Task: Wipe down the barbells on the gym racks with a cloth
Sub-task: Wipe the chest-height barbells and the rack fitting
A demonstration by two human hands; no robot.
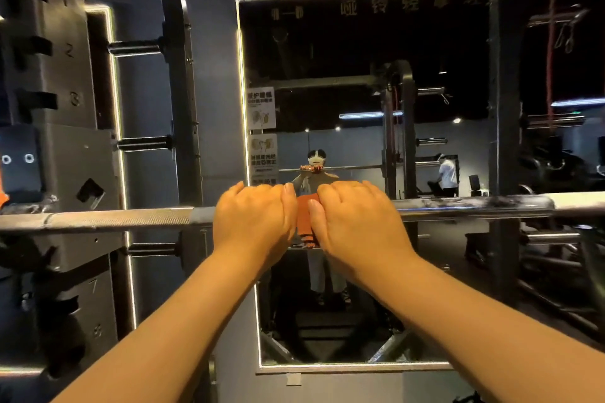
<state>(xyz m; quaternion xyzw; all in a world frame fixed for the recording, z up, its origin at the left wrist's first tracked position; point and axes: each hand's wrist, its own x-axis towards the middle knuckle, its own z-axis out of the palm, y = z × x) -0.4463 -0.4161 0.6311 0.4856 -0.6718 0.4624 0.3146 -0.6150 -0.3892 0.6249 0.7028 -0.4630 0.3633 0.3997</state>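
The barbell [114,217] lies level across the view, resting in the rack at about chest height, its rough knurled grip showing to the left and smooth bright steel to the right. It looks heavy and rigid, so it should stay put under a firm rub, and the polished part is likely slick while the knurling will drag at fabric. An orange cloth [306,216] is draped over the middle of the bar, soft and light, with a fold hanging down below it. The left hand [253,219] and the right hand [357,222] sit side by side on top, fingers curled over the bar and down its far side, thumbs almost touching, clamping the cloth around the steel. The best hold seems to be just this one, cloth wrapped round the shaft and slid along it. To the left stands a grey rack post [65,173] with numbered slots, where the bar's end is cradled and a sliding hand would be stopped. Short plate pegs [137,46] stick out behind it. Straight ahead is a mirror [360,42] edged with a strip light, with paper notices [262,108] on its left side. A dark upright [504,108] closes off the right.
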